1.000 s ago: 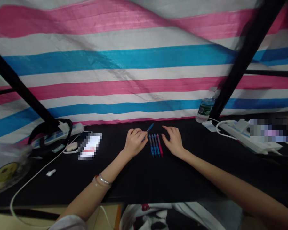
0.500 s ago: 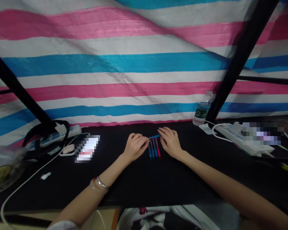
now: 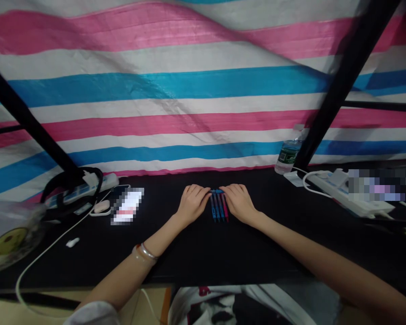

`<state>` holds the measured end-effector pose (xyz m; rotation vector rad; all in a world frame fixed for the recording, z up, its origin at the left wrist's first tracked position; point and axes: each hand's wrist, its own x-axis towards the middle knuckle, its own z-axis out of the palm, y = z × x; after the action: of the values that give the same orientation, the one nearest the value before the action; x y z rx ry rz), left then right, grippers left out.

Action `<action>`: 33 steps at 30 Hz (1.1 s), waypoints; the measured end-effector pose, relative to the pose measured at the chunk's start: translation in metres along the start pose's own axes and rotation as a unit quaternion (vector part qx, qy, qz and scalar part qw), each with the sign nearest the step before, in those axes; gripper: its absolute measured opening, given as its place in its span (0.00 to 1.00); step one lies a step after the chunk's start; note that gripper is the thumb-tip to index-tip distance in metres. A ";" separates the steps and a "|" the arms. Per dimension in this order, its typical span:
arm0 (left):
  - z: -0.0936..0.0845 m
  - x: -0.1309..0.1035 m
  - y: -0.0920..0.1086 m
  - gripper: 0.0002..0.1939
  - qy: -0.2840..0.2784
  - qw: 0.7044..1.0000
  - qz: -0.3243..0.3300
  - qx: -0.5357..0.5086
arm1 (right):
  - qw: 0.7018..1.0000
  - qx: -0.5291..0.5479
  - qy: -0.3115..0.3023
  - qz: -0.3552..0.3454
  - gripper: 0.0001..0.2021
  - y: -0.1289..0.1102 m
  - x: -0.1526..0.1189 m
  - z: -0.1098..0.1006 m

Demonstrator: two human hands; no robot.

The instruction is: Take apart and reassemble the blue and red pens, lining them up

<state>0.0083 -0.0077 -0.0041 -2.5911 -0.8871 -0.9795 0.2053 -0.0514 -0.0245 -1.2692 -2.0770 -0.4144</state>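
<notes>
My left hand (image 3: pixel 193 203) pinches the left end of a blue pen (image 3: pixel 217 191), and my right hand (image 3: pixel 238 202) pinches its right end. That pen lies crosswise over the upper ends of several pens set side by side on the black table (image 3: pixel 189 257). Blue pens (image 3: pixel 218 211) make up most of the row. At its right edge is a pink-red pen (image 3: pixel 225 212), close to my right fingers. Parts of the pens' upper ends are hidden by the crosswise pen and my fingertips.
Left: a lit phone (image 3: pixel 128 206), an earbud case (image 3: pixel 101 206), a white earbud (image 3: pixel 72 242), cables, a power strip (image 3: pixel 106 181) and a plastic bag (image 3: pixel 13 234). Right: a water bottle (image 3: pixel 287 155) and another power strip (image 3: pixel 355 198). A striped sheet (image 3: pixel 189 85) hangs behind.
The held blue pen has gone from slanted to nearly level across the row. My right hand has come lower and a little nearer my left. The whole view has shifted slightly.
</notes>
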 end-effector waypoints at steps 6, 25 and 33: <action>-0.001 0.001 0.000 0.13 -0.033 0.999 0.002 0.019 | 1.000 -0.028 -0.007 0.000 0.17 0.000 -0.001 0.003; 0.007 0.002 -0.002 0.15 -0.088 0.995 -0.042 -0.009 | 0.997 -0.052 0.052 -0.015 0.14 0.005 -0.004 0.010; 0.004 0.002 0.001 0.15 -0.092 0.995 -0.038 -0.023 | 0.999 -0.013 0.038 -0.001 0.13 0.002 -0.001 0.010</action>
<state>0.0119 -0.0056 -0.0052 -2.7392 -1.0279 -0.7966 0.2039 -0.0450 -0.0323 -1.2478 -2.0142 -0.4844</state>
